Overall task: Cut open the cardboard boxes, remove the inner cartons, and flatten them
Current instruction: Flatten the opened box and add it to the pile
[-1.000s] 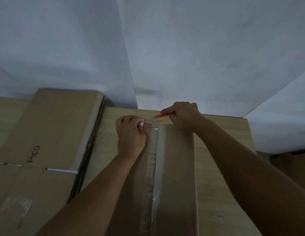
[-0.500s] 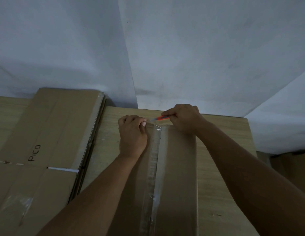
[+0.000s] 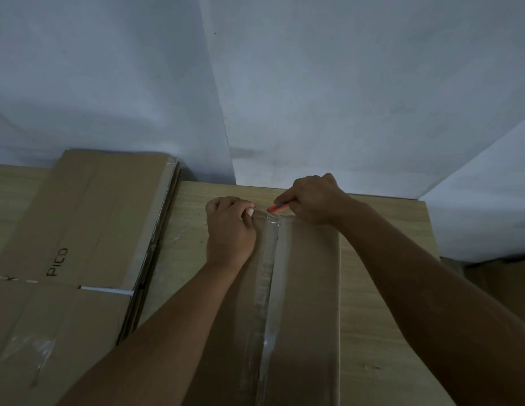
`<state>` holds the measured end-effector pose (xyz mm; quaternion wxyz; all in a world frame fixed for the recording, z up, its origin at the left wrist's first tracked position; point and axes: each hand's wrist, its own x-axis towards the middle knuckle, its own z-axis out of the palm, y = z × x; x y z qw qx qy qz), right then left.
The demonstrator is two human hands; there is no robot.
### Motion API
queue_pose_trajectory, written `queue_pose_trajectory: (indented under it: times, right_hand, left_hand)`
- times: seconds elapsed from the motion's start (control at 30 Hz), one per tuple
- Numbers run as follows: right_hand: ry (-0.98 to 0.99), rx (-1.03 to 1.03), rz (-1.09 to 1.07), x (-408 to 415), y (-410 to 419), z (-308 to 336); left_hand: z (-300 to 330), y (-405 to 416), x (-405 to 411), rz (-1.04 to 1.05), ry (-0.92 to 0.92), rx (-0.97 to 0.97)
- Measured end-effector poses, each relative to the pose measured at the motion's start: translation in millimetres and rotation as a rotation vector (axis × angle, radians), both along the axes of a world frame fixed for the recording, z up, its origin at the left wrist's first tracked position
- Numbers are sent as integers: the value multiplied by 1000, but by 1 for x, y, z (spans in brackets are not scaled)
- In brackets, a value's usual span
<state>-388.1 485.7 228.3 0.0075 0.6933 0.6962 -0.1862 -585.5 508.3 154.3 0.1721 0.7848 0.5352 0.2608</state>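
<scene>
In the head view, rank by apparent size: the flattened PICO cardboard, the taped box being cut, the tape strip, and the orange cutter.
1-2. Flattened PICO cardboard and taped box: both run out of frame, so I won't rank them.
3. Tape strip.
4. Orange cutter, mostly hidden in the right hand.

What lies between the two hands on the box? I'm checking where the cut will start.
In the head view, the far end of the clear tape strip along the cardboard box seam lies between the left hand and right hand, with the orange cutter tip there.
</scene>
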Motion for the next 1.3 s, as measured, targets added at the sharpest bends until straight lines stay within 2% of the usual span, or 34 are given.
queue_pose_trajectory:
  times: [0.27,0.4,0.47,0.6,0.7,0.83,0.93,1.03,1.2,1.3]
  right_hand:
    - [-85,-132,81,39,-17,16]
    - [-78,-186,6,74,-38,16]
    - [5,-175,-60,88,-50,12]
    - [271,41,-220,88,-71,-3]
    - [324,152,-322,67,-84,-19]
    - [328,266,-545,39,-105,-34]
    - [375,346,-729,18,-133,-38]
    - [470,425,-825,-2,-175,-45]
    - [546,425,-1034,-58,-255,-68]
    - [421,415,-1154,-93,-296,-79]
  left_hand:
    - [1,6,-6,13,67,-37]
    - [2,5,-4,3,87,-39]
    - [2,4,-4,8,90,-33]
    - [2,2,-3,4,87,-18]
    - [3,0,-2,5,49,-52]
    - [15,-1,-10,-28,-153,-119]
    - [29,-7,-22,-105,-159,-51]
    - [36,-33,-40,-179,-147,-52]
    - [29,-100,-90,-258,-121,-86]
    - [21,-133,-119,-294,-124,-47]
